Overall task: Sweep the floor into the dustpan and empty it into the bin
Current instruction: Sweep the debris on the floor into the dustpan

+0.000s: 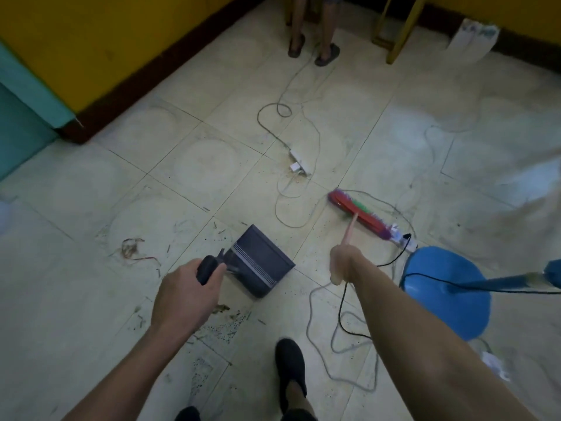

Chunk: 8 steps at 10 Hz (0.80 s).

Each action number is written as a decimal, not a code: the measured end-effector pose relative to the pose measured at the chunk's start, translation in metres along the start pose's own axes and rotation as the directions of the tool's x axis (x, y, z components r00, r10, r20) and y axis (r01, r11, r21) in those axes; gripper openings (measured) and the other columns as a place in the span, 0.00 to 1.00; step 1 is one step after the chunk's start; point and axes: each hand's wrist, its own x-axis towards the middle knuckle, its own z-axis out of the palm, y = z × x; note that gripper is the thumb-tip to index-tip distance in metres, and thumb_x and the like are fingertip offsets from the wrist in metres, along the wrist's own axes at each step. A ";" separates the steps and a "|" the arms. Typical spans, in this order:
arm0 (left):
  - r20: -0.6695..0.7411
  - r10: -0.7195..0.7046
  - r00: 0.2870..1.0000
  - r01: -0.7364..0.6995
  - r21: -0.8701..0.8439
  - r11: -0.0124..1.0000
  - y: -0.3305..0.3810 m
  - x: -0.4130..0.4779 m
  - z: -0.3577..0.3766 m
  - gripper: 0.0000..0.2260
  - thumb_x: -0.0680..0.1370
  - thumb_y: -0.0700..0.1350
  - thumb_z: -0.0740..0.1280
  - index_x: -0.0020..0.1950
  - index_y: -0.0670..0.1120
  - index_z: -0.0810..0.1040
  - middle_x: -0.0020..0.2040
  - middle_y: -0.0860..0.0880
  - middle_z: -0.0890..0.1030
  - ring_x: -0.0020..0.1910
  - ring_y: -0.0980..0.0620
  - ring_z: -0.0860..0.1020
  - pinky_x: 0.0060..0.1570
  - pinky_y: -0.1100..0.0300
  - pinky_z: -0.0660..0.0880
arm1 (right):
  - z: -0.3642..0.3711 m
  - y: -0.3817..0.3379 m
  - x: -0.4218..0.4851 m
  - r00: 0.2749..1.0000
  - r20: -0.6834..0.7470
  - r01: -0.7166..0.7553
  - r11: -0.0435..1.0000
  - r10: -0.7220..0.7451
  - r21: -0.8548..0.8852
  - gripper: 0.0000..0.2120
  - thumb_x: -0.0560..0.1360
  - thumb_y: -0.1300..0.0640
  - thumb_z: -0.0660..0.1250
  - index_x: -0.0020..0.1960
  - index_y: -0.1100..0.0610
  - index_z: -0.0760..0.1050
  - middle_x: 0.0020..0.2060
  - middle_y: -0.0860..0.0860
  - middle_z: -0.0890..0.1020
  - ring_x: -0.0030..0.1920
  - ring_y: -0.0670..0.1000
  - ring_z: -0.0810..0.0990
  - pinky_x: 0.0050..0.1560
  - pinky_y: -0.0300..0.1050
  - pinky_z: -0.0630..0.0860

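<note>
Left grip (185, 294) curled round dustpan (262, 262) handle; right grip (344, 262) wrapped round broom (358, 215), its head just right of dustpan. Grit (223, 326) loose on floor (121, 177) beside dustpan, bin unseen; sweeping looks barely begun.

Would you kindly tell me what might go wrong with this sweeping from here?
The broom rests among loose cables beside a power strip; a stroke could snag them or tug a plug. Grit lies behind the dustpan, by the left hand, so it may get missed.

There is one dustpan (261, 264), one broom (359, 216), one blue stool (440, 268) and, seemingly, two power strips (299, 164) (405, 242) among several cables (340, 302).
</note>
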 end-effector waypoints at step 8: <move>-0.042 -0.079 0.996 0.076 -0.066 0.995 -0.034 -0.058 -0.011 0.19 0.79 0.54 0.65 0.34 0.44 0.71 0.30 0.46 0.75 0.29 0.52 0.73 0.28 0.60 0.66 | 0.038 0.083 -0.120 0.959 0.176 -0.106 0.854 0.224 -0.509 0.18 0.79 0.65 0.52 0.67 0.68 0.63 0.33 0.53 0.75 0.31 0.48 0.73 0.39 0.41 0.77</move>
